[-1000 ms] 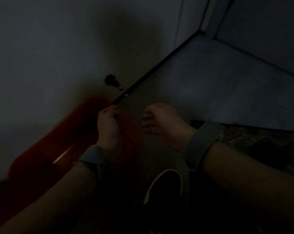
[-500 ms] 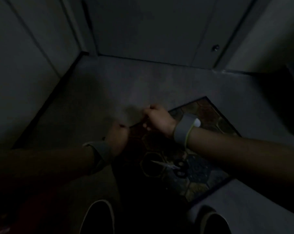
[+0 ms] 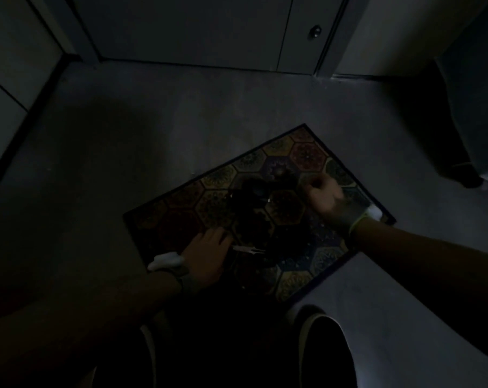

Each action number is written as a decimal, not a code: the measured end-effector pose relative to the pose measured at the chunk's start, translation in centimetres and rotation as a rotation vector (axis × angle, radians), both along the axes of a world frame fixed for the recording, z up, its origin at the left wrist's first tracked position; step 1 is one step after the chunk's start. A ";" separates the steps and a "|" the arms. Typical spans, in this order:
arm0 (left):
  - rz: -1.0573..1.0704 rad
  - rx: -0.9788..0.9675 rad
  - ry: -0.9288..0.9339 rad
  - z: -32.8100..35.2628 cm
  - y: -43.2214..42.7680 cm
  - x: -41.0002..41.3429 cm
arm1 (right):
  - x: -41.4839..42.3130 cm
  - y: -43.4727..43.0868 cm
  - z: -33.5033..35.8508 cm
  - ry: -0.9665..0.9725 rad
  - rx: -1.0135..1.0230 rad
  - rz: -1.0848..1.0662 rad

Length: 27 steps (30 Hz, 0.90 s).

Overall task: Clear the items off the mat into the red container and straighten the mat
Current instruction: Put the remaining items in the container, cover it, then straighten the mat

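The room is dim. The hexagon-patterned mat (image 3: 287,204) lies skewed on the grey floor (image 3: 153,135), 1 corner pointing toward the door (image 3: 198,29). The left hand (image 3: 206,254) rests low on the mat's near-left part, fingers extended beside the pale blades of what look like scissors (image 3: 248,250); I cannot tell if it grips them. The right hand (image 3: 322,196) hovers over the far-right part, fingers curled, seemingly empty. Dark items (image 3: 254,197) sit mid-mat, too murky to name. The red container is out of view. Better to lift the scissors by the handles, blades closed, before shifting the mat.
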<state>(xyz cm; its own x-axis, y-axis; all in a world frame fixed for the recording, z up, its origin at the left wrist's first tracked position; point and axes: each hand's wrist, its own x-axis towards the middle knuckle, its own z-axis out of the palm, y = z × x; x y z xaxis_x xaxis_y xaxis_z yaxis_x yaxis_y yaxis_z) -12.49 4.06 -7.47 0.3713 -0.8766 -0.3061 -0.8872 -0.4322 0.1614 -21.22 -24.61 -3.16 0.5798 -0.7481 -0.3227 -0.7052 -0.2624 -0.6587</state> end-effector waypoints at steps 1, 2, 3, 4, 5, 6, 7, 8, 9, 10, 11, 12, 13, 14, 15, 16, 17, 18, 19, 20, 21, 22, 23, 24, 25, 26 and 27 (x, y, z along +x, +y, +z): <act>0.016 0.015 0.003 0.1 -0.7 0.1 | -0.4 0.2 -0.4 0.022 -0.015 0.034; 0.025 0.046 0.005 0.1 -1.4 0.3 | -0.6 0.4 -0.8 0.045 -0.015 0.062; 0.012 0.088 0.001 0.1 -2.0 0.5 | -0.8 0.5 -1.2 0.069 -0.012 0.086; -0.014 0.109 -0.016 0.2 -2.3 0.8 | -0.9 0.9 -1.4 0.087 -0.017 0.113; -0.047 0.115 -0.036 0.2 -2.3 1.1 | -0.9 1.3 -1.6 0.097 -0.023 0.143; -0.077 0.123 -0.051 0.0 -2.3 1.2 | -0.9 1.7 -1.8 0.103 -0.020 0.170; -0.091 0.135 -0.059 -0.1 -2.2 1.2 | -0.9 2.0 -1.9 0.105 -0.016 0.198; -0.090 0.144 -0.063 -0.3 -2.1 1.2 | -0.8 2.4 -2.0 0.108 -0.015 0.230; -0.082 0.149 -0.065 -0.4 -2.1 1.2 | -0.7 2.7 -2.1 0.111 -0.016 0.264; -0.076 0.152 -0.068 -0.5 -2.1 1.1 | -0.6 2.9 -2.1 0.112 -0.019 0.293; -0.072 0.155 -0.068 -0.5 -2.2 1.2 | -0.5 3.2 -2.1 0.115 -0.022 0.314; -0.069 0.161 -0.068 -0.6 -2.3 1.3 | -0.4 3.5 -2.1 0.117 -0.026 0.331; -0.067 0.169 -0.068 -0.7 -2.4 1.3 | -0.3 3.7 -2.1 0.114 -0.031 0.344; -0.064 0.177 -0.065 -0.7 -2.5 1.4 | -0.1 3.9 -2.1 0.108 -0.039 0.354; -0.059 0.182 -0.061 -0.7 -2.6 1.4 | 0.0 4.1 -2.1 0.103 -0.048 0.362; -0.053 0.184 -0.048 -0.6 -2.7 1.4 | 0.1 4.3 -2.1 0.100 -0.063 0.370; -0.049 0.179 -0.020 -0.5 -2.7 1.6 | 0.3 4.5 -2.0 0.100 -0.085 0.385; -0.037 0.155 0.039 -0.3 -2.7 1.8 | 0.5 4.7 -2.0 0.104 -0.113 0.406; -0.020 0.113 0.130 0.0 -2.7 2.0 | 0.8 4.9 -1.9 0.109 -0.148 0.426; -0.005 0.072 0.229 0.3 -2.7 2.3 | 1.2 5.1 -1.7 0.111 -0.185 0.437; -0.002 0.053 0.304 0.6 -2.8 2.6 | 1.6 5.2 -1.5 0.103 -0.219 0.440; -0.010 0.063 0.342 0.8 -2.9 2.9 | 2.0 5.4 -1.3 0.088 -0.248 0.445; -0.021 0.091 0.360 1.0 -3.1 3.3 | 2.5 5.5 -1.0 0.077 -0.275 0.469; -0.033 0.124 0.372 1.1 -3.3 3.5 | 3.1 5.5 -0.9 0.078 -0.301 0.511; -0.051 0.167 0.380 1.2 -3.5 3.6 | 3.7 5.6 -0.7 0.096 -0.324 0.562; -0.079 0.213 0.384 1.2 -3.7 3.7 | 4.3 5.6 -0.7 0.127 -0.344 0.615; -0.104 0.248 0.384 1.2 -3.7 3.7 | 4.9 5.7 -0.7 0.160 -0.363 0.666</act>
<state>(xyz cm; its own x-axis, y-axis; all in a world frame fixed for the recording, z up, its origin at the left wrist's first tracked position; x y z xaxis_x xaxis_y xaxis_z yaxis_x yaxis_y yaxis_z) -8.83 0.32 -6.23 0.1045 -0.7859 -0.6095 -0.8242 -0.4114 0.3892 -16.34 -18.92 -3.84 0.9113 -0.3330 -0.2421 -0.4024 -0.8444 -0.3535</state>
